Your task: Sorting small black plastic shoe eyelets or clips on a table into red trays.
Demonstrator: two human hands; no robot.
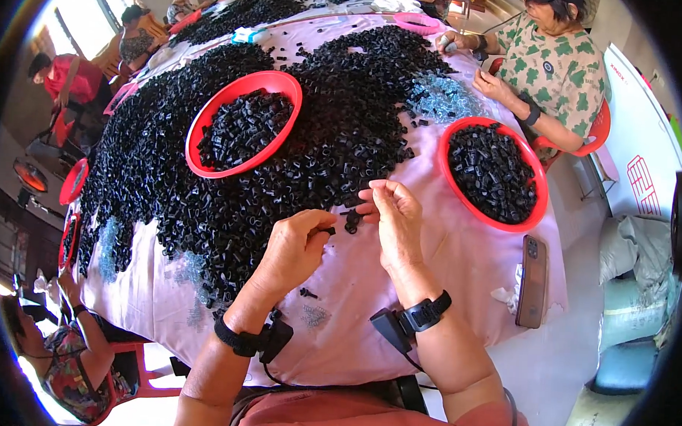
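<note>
Over the near edge of a large heap of small black plastic parts [336, 138], my left hand [291, 249] is closed in a pinch. A small black plastic part [330, 231] shows at its fingertips. My right hand [395, 219] is raised a little apart from it, thumb and forefinger pressed together and the other fingers bent. Whatever it pinches, if anything, is too small to make out. A few loose black parts [350, 221] lie on the cloth between the hands. Nearer to me are a single black part [308, 293] and a little pile of small clear pieces [315, 315].
A red basin [197, 125] of black parts stands on the heap; another red basin [538, 191] is at the right. Bluish clear pieces [446, 99] lie beyond. A phone [532, 283] rests on the pink cloth [458, 292]. Co-workers sit around the table, one [552, 78] at far right.
</note>
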